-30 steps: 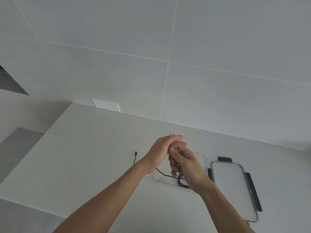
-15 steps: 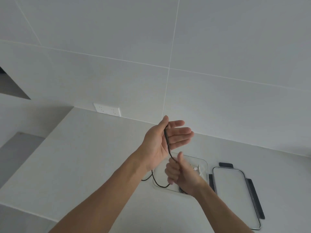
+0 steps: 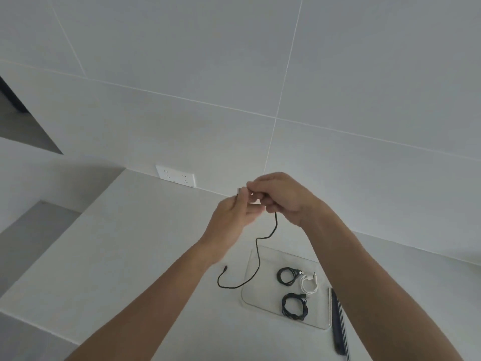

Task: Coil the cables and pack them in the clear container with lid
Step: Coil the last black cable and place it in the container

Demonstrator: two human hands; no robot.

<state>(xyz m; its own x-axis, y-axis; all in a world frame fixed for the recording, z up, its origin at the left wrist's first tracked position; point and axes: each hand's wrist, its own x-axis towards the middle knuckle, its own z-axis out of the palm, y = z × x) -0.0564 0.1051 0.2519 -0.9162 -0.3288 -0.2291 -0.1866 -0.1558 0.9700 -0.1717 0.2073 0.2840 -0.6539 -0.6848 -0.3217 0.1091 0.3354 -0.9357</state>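
Both hands are raised above the white counter and meet over one end of a thin black cable (image 3: 257, 254). My left hand (image 3: 234, 217) pinches the cable's plug end, and my right hand (image 3: 278, 199) grips the cable right beside it. The rest of the cable hangs down, crosses the left rim of the clear container (image 3: 247, 290) and ends on the counter. Inside the container lie two coiled black cables (image 3: 286, 276) (image 3: 294, 307) and a coiled white cable (image 3: 308, 284).
The container's lid (image 3: 338, 324), with its dark clip, lies just right of the container, mostly hidden by my right forearm. A white wall socket (image 3: 175, 176) sits at the back of the counter. The counter drops to a lower step at the left.
My right hand has risen from near the container up to my left hand. My left hand, open before, now pinches the plug end. The coils in the container have come into view.
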